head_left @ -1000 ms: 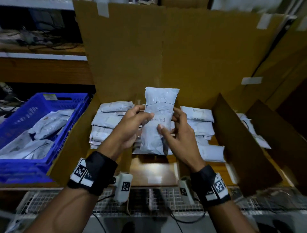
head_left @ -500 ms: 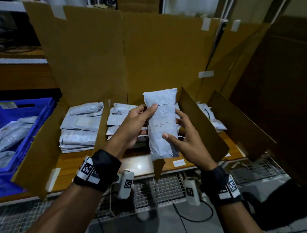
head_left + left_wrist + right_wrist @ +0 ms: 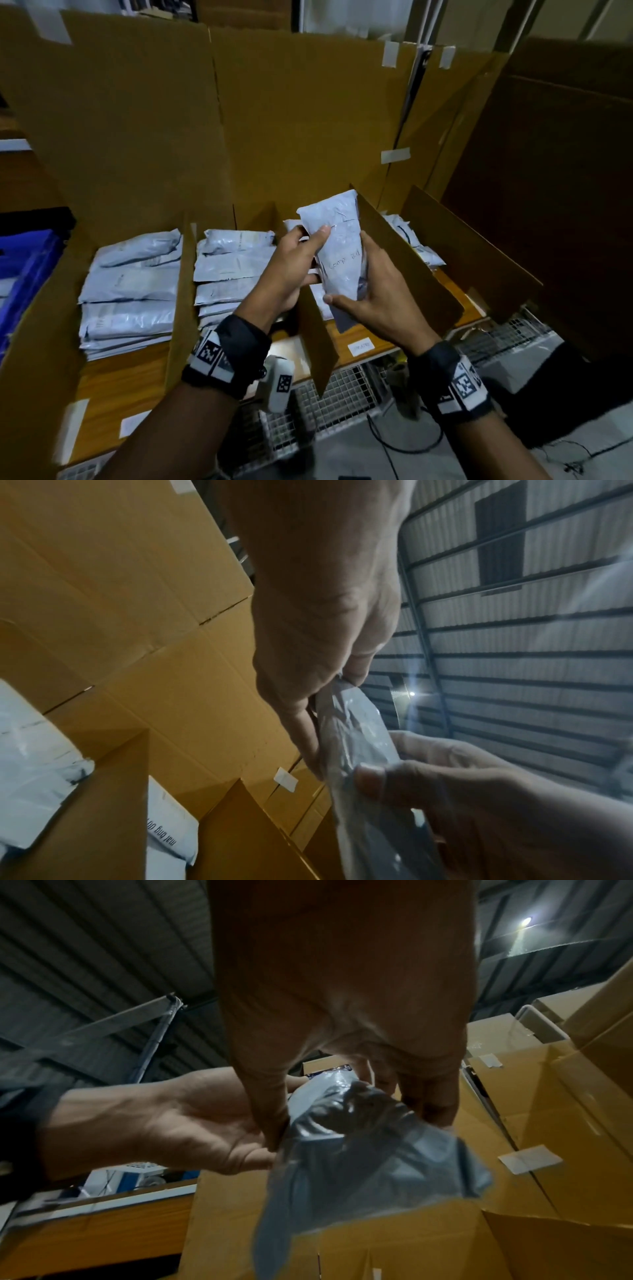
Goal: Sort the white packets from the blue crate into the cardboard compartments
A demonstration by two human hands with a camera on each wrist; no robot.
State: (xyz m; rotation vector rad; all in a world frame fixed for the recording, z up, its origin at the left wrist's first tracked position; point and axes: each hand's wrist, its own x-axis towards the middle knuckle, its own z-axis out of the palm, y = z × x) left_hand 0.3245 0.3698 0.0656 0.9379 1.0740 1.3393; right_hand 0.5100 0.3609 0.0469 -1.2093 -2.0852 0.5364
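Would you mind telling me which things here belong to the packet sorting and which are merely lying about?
Part of the job:
held packet, gripped by left hand and right hand
sorted packet stacks
cardboard dividers
blue crate

Just lying about:
wire mesh shelf
black cable
tape strips

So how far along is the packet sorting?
Done: packet stacks already fill several cardboard compartments. In hand: the left hand and right hand hold one white packet upright above the dividers. Left: placing it; the blue crate is mostly out of view.
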